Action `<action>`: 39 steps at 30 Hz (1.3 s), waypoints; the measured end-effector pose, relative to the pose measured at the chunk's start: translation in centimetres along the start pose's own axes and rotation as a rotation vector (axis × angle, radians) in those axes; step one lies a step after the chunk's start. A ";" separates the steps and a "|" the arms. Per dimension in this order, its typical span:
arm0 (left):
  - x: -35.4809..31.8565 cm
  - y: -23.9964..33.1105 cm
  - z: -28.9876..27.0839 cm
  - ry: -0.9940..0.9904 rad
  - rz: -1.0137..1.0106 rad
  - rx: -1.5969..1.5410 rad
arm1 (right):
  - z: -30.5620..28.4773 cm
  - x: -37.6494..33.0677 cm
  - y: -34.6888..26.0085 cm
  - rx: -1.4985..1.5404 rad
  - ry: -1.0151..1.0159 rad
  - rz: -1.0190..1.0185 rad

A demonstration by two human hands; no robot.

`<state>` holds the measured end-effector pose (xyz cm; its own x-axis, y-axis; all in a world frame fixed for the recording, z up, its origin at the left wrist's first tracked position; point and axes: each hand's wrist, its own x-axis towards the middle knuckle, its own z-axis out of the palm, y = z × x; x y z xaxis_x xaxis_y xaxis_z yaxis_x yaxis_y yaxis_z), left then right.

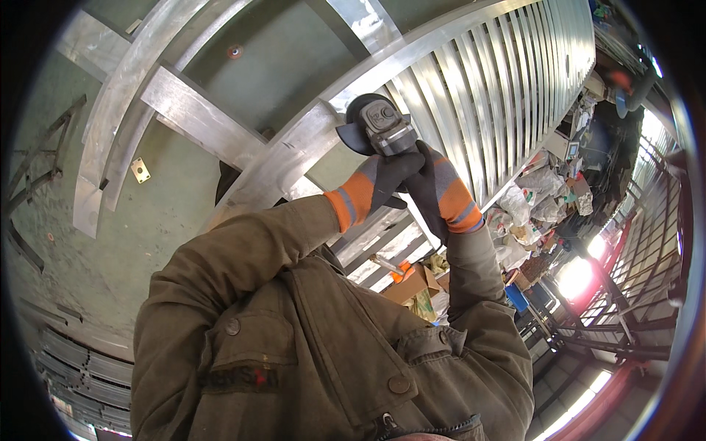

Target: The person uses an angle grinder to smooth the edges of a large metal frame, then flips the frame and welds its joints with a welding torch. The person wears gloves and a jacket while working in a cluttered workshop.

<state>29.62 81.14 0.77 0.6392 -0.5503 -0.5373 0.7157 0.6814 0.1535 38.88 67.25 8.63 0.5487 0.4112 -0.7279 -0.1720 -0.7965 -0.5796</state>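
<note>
At the far left a small pale square metal plate with a hole [140, 170] lay alone on the green workshop floor [66, 242], just beside the curved end of a big bare-steel gate frame of flat bars [198, 117]. Moving right, the person's left hand [379, 184], in a grey and orange work glove, was closed tight around the body of a grey angle grinder with a dark round guard [379, 125]. The right hand [441, 192], gloved alike, was wrapped shut just beside it on the same tool, the two gloves touching. The grinder stood beyond both hands, its long axis running away from the person toward the frame's slanting bar, disc end farthest out; the left hand sat slightly nearer the head. Further right, past the row of thin steel slats [500, 81], lay a heap of crumpled white sacks and printed packets [533, 198], a brown cardboard box [412, 283] and a blue tub [517, 298].
</note>
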 end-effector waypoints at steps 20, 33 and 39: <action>-5.1 1.0 -6.5 0.164 -0.095 0.655 | 11.3 -0.3 0.7 0.404 0.166 -0.126; -5.8 1.6 -5.3 0.180 -0.060 0.627 | 11.4 -0.3 2.4 0.467 0.190 -0.102; -5.3 2.4 -4.0 0.141 -0.128 0.703 | 10.7 -1.1 1.9 0.308 0.192 -0.035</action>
<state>26.80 87.64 0.66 0.5299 -0.5050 -0.6813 0.8246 0.1190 0.5531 29.21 69.98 4.40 0.6971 0.3215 -0.6408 -0.3730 -0.6007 -0.7071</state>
